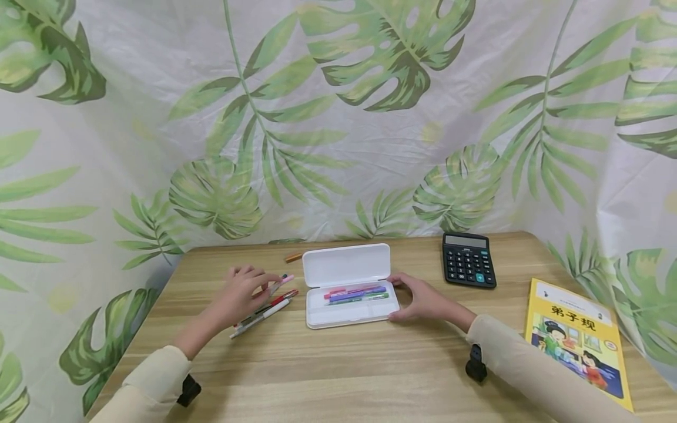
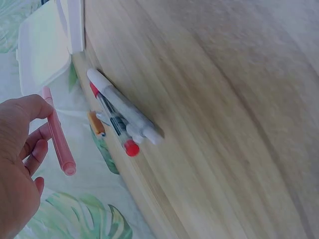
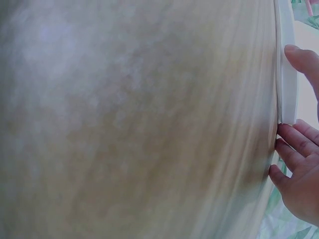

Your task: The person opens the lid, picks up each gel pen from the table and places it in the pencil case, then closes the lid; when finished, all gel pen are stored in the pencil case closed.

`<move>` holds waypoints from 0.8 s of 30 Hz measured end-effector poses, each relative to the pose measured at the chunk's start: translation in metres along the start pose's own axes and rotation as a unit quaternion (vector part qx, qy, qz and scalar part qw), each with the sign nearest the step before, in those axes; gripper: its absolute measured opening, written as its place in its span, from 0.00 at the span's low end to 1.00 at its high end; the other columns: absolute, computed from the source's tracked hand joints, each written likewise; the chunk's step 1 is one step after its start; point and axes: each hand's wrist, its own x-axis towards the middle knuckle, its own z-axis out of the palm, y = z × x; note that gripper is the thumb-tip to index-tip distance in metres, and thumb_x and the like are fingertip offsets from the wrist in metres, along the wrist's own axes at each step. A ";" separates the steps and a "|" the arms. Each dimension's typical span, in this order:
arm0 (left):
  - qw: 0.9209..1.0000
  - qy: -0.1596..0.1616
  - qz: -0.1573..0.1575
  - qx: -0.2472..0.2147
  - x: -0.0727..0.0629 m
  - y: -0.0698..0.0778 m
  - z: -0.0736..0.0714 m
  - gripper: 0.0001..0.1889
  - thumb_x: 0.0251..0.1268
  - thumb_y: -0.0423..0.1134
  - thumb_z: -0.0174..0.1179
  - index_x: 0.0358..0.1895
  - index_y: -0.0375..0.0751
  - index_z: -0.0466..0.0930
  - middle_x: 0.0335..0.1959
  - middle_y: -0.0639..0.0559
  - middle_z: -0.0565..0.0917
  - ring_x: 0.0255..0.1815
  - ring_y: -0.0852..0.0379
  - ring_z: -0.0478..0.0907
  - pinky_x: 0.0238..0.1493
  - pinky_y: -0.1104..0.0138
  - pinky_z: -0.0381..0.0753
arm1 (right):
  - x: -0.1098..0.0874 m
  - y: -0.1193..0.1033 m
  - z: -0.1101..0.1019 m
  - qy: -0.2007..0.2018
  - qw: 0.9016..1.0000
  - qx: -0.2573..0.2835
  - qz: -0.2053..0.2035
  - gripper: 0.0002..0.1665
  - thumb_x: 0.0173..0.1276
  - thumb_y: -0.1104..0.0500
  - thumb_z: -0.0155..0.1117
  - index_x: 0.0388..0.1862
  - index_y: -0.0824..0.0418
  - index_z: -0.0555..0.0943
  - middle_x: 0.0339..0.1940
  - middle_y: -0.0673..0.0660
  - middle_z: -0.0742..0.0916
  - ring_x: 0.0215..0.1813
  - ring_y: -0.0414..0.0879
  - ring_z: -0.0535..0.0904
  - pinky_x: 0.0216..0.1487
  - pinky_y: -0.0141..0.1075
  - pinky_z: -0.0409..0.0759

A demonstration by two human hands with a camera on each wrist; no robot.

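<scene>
My left hand (image 1: pixel 240 296) pinches a pink pen (image 2: pixel 61 142) between thumb and fingers, raised above the table in the left wrist view. Below that hand, a white pen (image 1: pixel 261 319) and a pen with red ends (image 2: pixel 115 122) lie side by side on the wood. A white pencil case (image 1: pixel 349 322) stands in the middle with its lid (image 1: pixel 346 265) up. Several coloured pens (image 1: pixel 357 295) lie inside it. At the case's right end, my right hand (image 1: pixel 423 298) grips it, thumb at the front corner and fingers toward the back.
Behind the loose pens, a small orange-brown object (image 1: pixel 293 258) lies near the table's back edge. A black calculator (image 1: pixel 468 259) sits at the back right. The yellow picture book (image 1: pixel 576 346) lies by the right edge, partly behind my sleeve. Leaf-printed cloth (image 1: pixel 370 147) hangs behind the table.
</scene>
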 end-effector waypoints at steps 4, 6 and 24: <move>1.000 0.012 0.014 -0.003 0.005 0.003 0.004 0.14 0.58 0.28 0.71 0.47 0.46 0.88 0.28 0.58 0.80 0.39 0.54 0.73 0.47 0.49 0.61 | 0.000 0.000 0.000 0.001 1.000 0.000 -0.002 0.50 0.48 0.49 0.85 0.68 0.63 0.73 0.63 0.59 0.83 0.69 0.55 0.75 0.75 0.55 0.65; 1.000 0.011 0.015 -0.004 0.008 0.005 0.006 0.14 0.58 0.28 0.71 0.47 0.46 0.88 0.29 0.57 0.81 0.38 0.55 0.73 0.47 0.50 0.61 | 0.000 0.001 0.000 0.002 1.000 -0.001 -0.001 0.50 0.48 0.49 0.86 0.68 0.62 0.73 0.63 0.58 0.83 0.69 0.55 0.75 0.75 0.55 0.65; 0.999 -0.013 0.033 -0.032 0.032 0.029 0.028 0.14 0.59 0.29 0.69 0.47 0.48 0.89 0.29 0.56 0.82 0.38 0.56 0.71 0.48 0.53 0.60 | 0.000 0.004 0.000 -0.002 1.000 -0.005 -0.002 0.50 0.49 0.47 0.85 0.68 0.61 0.72 0.63 0.57 0.83 0.69 0.55 0.75 0.74 0.56 0.65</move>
